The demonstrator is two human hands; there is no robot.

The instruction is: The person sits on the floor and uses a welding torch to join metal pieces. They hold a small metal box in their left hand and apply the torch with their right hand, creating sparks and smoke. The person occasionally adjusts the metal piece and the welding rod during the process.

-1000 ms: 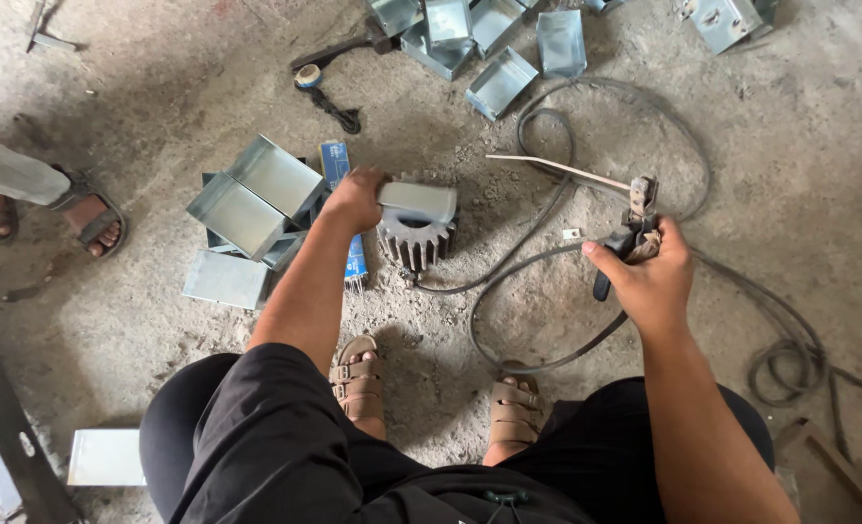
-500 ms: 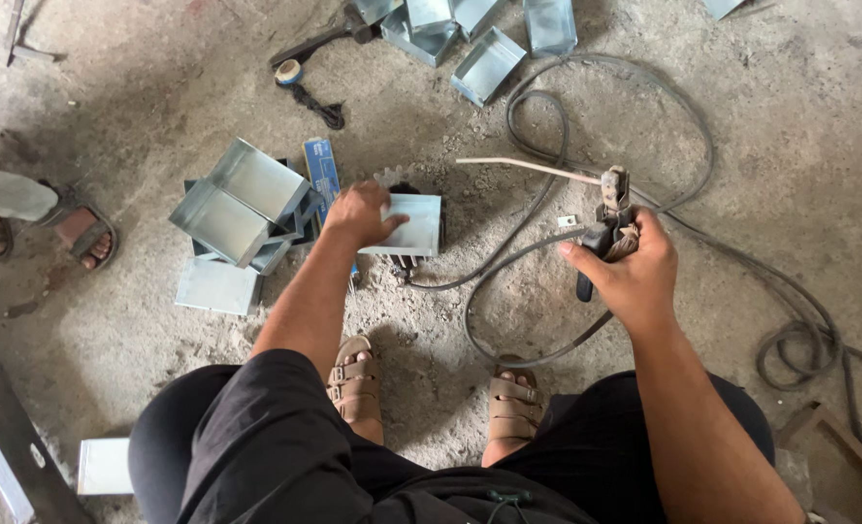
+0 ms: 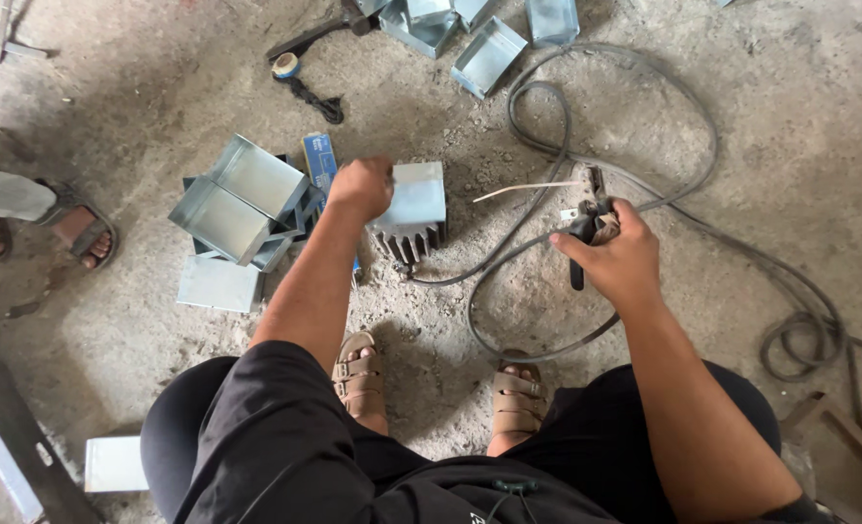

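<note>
Gritty concrete floor [image 3: 159,78]; left hand [image 3: 361,186] clamps a grey metal box [image 3: 413,194], right hand [image 3: 617,254] grips an electrode holder [image 3: 586,225], cable [image 3: 644,116] looping beyond, open boxes [image 3: 242,199] left of the hands

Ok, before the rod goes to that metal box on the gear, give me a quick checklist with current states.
1. Left hand on the metal box: ok.
2. Box seated on the toothed gear: ok.
3. Right hand gripping the electrode holder: ok.
4. Welding rod clamped, tip apart from the box: ok.
5. Cable clear of the box: cannot tell; loops lie close.
6. Hand protection: not ok, both hands bare.
</note>
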